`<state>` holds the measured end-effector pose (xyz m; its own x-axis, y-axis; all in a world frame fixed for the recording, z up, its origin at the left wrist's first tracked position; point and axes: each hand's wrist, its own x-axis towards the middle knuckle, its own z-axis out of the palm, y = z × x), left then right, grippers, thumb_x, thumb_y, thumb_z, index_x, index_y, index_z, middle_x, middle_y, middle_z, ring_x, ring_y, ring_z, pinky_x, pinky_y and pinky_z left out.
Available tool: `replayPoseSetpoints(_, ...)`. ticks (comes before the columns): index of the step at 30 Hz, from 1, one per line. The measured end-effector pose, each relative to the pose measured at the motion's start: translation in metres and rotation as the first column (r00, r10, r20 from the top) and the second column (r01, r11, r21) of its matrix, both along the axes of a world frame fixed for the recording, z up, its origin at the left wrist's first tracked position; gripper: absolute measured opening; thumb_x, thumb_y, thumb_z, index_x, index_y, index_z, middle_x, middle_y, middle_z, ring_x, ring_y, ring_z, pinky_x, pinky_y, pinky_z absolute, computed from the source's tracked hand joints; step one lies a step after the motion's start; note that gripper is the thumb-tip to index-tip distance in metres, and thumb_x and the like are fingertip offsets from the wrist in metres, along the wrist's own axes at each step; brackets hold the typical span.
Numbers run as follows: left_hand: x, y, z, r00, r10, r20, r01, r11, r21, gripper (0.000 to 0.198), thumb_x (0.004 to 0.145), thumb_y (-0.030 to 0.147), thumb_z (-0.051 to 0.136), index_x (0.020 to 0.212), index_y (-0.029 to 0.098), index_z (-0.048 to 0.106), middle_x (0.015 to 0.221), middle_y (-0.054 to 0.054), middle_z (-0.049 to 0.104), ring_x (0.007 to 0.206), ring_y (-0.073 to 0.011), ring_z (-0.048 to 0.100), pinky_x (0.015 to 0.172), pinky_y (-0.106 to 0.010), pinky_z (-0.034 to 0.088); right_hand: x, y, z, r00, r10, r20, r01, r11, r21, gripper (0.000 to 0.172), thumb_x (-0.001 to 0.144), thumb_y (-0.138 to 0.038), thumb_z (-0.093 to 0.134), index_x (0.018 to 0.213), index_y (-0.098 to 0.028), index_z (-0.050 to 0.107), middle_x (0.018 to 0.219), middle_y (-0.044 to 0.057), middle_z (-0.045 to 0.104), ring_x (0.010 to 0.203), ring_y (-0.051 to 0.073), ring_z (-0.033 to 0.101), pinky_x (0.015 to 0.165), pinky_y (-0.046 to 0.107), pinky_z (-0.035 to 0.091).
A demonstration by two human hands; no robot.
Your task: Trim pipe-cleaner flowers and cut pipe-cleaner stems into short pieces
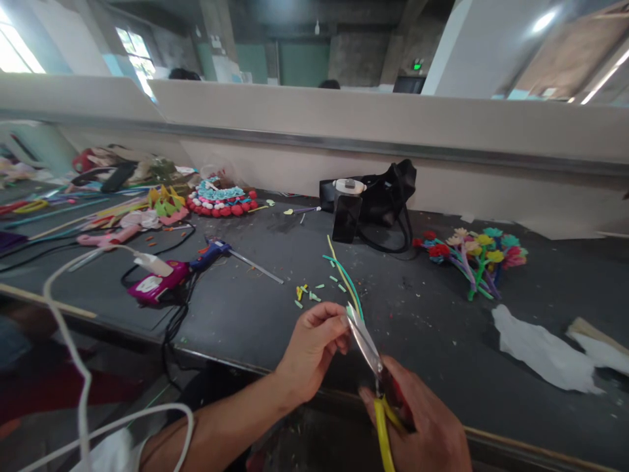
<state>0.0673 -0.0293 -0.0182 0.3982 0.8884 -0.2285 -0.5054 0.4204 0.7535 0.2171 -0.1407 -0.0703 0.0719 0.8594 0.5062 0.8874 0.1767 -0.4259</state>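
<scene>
My right hand is closed on a pair of scissors with yellow handles, the blades pointing up and left. At their tips, the thumb and fingertips of my left hand pinch a small pale green piece, mostly hidden by fingers and blade. Just beyond the blades, a thin yellow strip and a teal strip lie on the dark table. Several short cut pieces, pale green and yellow, are scattered on the table beyond my left hand.
A purple power strip, a blue glue gun and cords lie at left. A phone leans before a black bag. Colourful craft flowers and white paper are at right. A white cable hangs at near left.
</scene>
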Motion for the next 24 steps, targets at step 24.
replayPoseSetpoints(24,0.001,0.0,-0.004,0.999,-0.03,0.01,0.03,0.999,0.023,0.018,0.062,0.023,0.081,0.068,0.014,0.066,0.056,0.002,0.059,0.048,-0.0067,0.051,0.049,-0.019,0.04,-0.006,-0.005,-0.004,0.99,0.005,-0.14,-0.001,1.0,0.023,0.04,0.091,-0.05,0.056,0.11,-0.016,0.064,0.086,0.007,0.075,0.069,0.02,0.073,0.06,0.023,0.058)
